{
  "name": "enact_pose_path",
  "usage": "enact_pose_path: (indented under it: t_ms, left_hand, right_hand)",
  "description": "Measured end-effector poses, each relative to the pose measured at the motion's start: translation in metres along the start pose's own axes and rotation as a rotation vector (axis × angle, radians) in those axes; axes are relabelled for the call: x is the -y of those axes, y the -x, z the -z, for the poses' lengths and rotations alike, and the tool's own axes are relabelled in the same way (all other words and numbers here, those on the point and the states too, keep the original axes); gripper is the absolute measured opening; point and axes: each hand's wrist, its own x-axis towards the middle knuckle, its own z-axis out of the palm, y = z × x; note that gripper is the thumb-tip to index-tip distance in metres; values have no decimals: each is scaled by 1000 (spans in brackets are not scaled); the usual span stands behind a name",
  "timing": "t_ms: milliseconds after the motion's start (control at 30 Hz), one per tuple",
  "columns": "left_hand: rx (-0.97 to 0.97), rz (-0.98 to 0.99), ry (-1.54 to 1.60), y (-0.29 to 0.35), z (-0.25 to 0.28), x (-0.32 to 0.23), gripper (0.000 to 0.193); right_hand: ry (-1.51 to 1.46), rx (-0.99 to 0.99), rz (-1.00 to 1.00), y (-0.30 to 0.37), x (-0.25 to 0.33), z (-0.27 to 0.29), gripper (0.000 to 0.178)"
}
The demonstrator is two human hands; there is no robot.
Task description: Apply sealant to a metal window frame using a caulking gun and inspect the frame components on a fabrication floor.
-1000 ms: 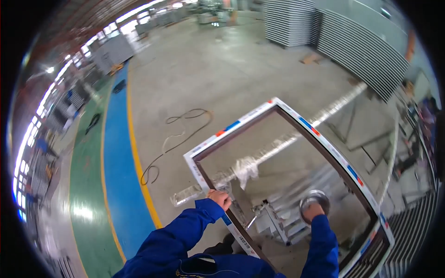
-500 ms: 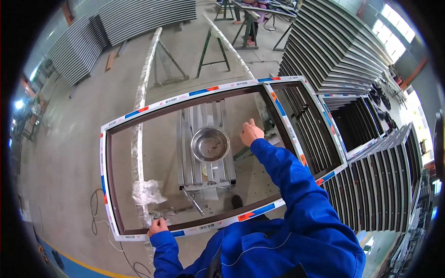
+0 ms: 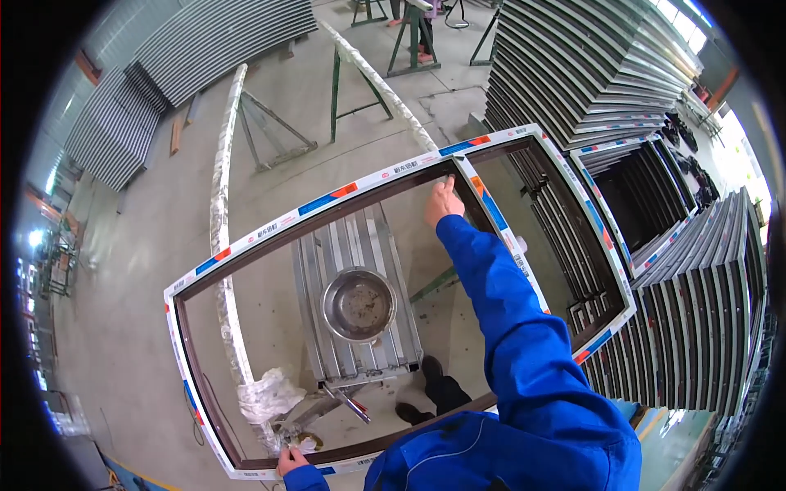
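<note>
A large window frame (image 3: 344,195), dark brown inside and wrapped in white tape with blue and orange patches, lies across the supports before me. A crossbar (image 3: 491,204) divides it into a wide left opening and a narrower right one. My left hand (image 3: 293,461) has its fingers closed over the near rail by the left corner. My right hand (image 3: 444,202) is pinched at the far inner corner, where crossbar meets far rail; anything between its fingertips is hidden. Through the wide opening shows a round metal bowl (image 3: 334,321) with small bits inside, standing on a slatted silver stand (image 3: 315,270).
Film-wrapped bars (image 3: 221,188) (image 3: 381,86) run away from me, with green trestle legs (image 3: 334,102) at the far end. Crumpled plastic film (image 3: 270,396) hangs near the left corner. Stacked frames (image 3: 696,319) rise close on the right. Someone's legs (image 3: 426,41) show far off.
My right hand has moved from over the opening to the frame's far inner corner. My left hand stays on the near rail. The view has shifted, so the bowl and rail appear lower.
</note>
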Motion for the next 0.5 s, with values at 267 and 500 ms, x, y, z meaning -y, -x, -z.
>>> enact_pose_path:
  t_ms: [267, 500]
  left_hand:
    - [178, 110, -70, -5, 2, -9, 41]
    - [118, 82, -85, -2, -2, -5, 34]
  right_hand:
    - [-16, 6, -117, -15, 6, 26, 53]
    - [18, -13, -80, -25, -8, 15, 54]
